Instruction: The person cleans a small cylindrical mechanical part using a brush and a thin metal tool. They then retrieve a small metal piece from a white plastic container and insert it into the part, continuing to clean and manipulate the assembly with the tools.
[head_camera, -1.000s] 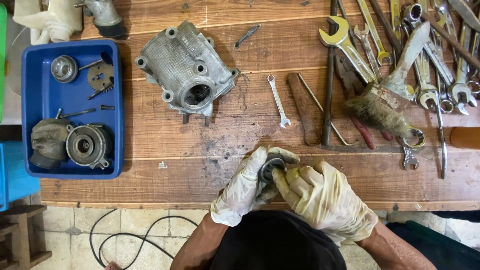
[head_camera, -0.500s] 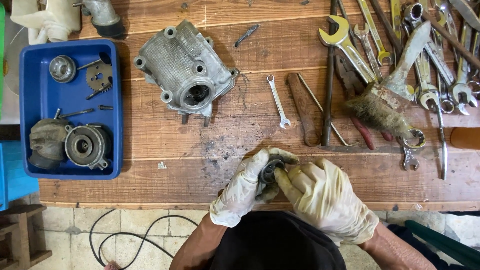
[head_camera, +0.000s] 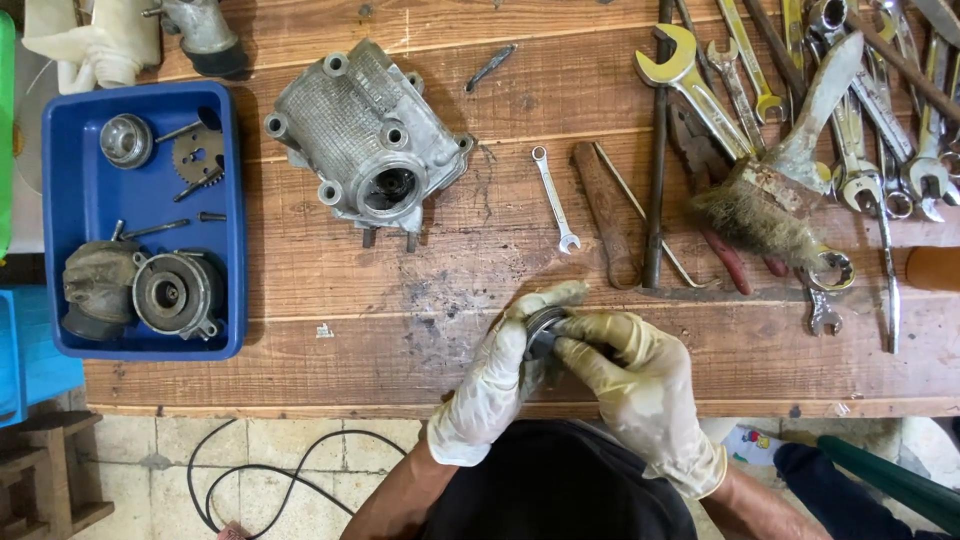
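An aluminium engine housing (head_camera: 365, 150) lies between a blue tray (head_camera: 85, 215) of parts and scattered wrenches (head_camera: 850, 110).

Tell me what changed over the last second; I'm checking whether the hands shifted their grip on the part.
Barely anything. Both gloved hands, left hand and right hand, keep holding the small round metal part over the bench edge; the fingers shift only slightly around it. Nothing taken up or let go. The engine casing, blue tray and small wrench stayed put.

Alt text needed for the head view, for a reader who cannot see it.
Two gloved hands, left hand and right hand, grip a small round metal part over a wooden workbench. Beyond lie an aluminium engine housing, a blue tray of parts and scattered wrenches.
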